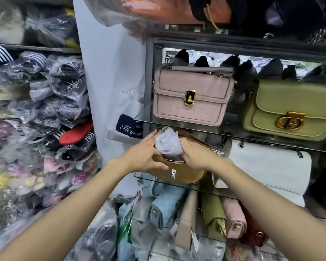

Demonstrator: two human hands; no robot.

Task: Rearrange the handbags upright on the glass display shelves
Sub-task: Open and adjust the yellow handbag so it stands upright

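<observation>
Head view: both hands meet at a tan bag (177,173) on the lower glass shelf (145,176). Left hand (145,155) lies flat, fingers spread, against its side; right hand (196,154) grips clear plastic stuffing (167,142) poking from its open top. Beyond, a pink bag (193,95) and green bag (290,110) stand upright on the upper shelf (233,131).

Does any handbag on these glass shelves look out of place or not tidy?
Yes. The brown handbag on the lower glass shelf is open, with crumpled plastic stuffing sticking out between both hands. The pink handbag and green handbag above stand upright and closed.
</observation>
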